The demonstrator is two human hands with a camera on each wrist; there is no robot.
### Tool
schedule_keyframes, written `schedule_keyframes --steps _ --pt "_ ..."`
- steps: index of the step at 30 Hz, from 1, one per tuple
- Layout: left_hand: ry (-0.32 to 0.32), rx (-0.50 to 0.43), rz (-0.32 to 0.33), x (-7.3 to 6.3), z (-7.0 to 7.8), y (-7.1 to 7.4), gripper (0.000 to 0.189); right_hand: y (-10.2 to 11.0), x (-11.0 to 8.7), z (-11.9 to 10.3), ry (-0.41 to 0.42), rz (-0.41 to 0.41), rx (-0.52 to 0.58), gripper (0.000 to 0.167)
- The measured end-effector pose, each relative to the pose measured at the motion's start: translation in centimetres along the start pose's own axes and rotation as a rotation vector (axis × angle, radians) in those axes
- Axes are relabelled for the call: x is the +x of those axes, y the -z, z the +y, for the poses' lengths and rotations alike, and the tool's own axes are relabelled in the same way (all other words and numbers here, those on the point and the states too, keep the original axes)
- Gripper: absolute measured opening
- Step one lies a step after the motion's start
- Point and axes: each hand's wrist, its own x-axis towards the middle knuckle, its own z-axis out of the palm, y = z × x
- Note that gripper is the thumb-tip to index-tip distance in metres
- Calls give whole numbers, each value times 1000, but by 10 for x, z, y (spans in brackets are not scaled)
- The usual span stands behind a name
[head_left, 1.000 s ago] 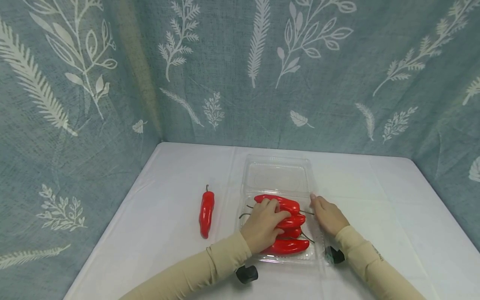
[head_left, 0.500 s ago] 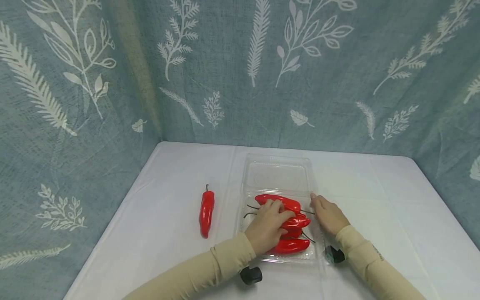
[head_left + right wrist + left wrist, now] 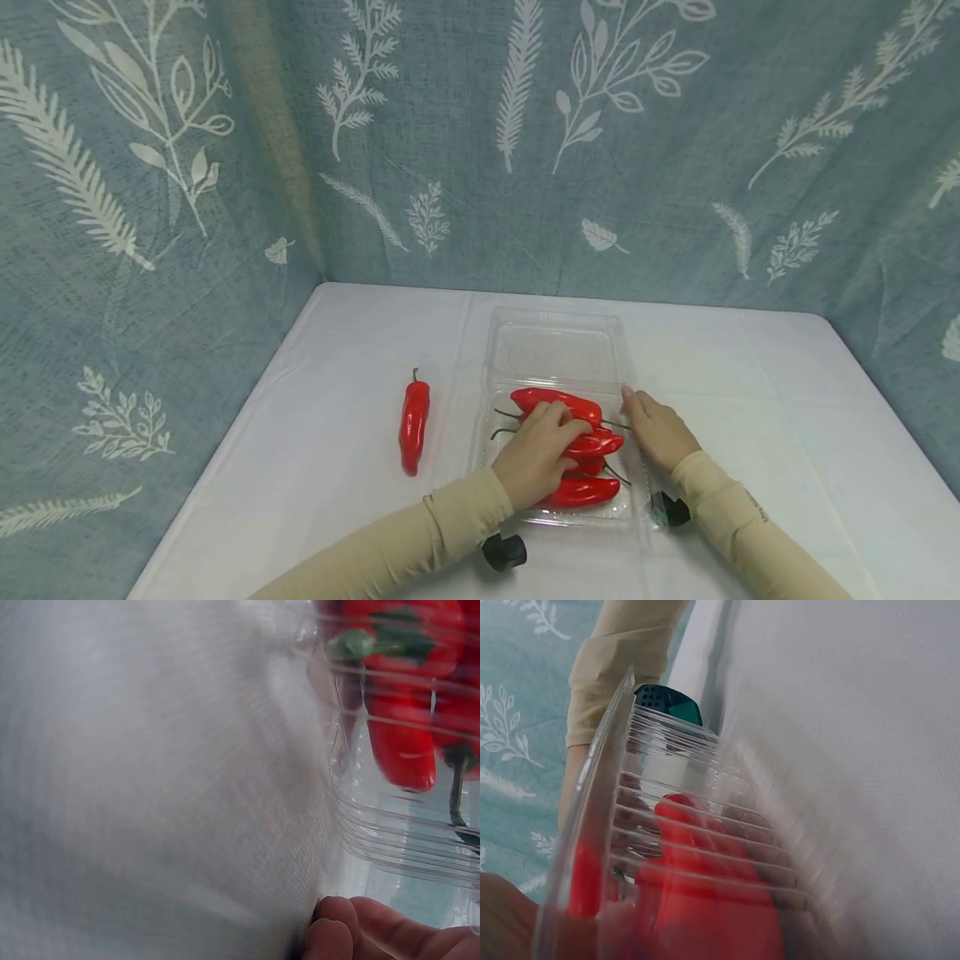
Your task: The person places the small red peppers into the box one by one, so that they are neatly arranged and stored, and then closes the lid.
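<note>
A clear plastic clamshell container (image 3: 491,454) lies with its lid (image 3: 555,348) folded back, and several red chili peppers lie in its base. My left hand (image 3: 534,454) reaches in from the left, its fingers curled over a red chili pepper (image 3: 603,444) in the middle of the row. Another pepper (image 3: 558,404) lies behind the fingers, and one (image 3: 581,492) in front. My right hand (image 3: 660,429) rests at the container's right side, fingertips at the rim near the hinge. The right wrist view shows its fingers (image 3: 390,926) low by the container's corner.
A single red chili pepper (image 3: 414,427) lies on the white tablecloth (image 3: 360,350) left of the container, stem pointing away. Patterned blue-green curtain (image 3: 465,233) stands behind the table and along both sides. Black wrist cameras (image 3: 504,552) sit low near the container's front corners.
My left hand has shifted slightly to the right, and the chili pepper under its fingers has slid right with it. The right hand has stayed at the container's side.
</note>
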Motion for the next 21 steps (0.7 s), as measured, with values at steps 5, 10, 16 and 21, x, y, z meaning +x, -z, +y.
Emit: schedule_keyframes --steps 5,10,16,21 --pt "-2 18 14 -1 0 3 50 -2 0 2 -20 -8 9 72" --pt "-9 72 16 -3 -2 6 52 -2 0 2 -14 -6 9 72" --pt "4 76 19 -5 -3 13 52 1 0 0 16 10 7 68" --pt "48 63 30 -6 -6 23 47 1 0 -1 15 8 10 68"
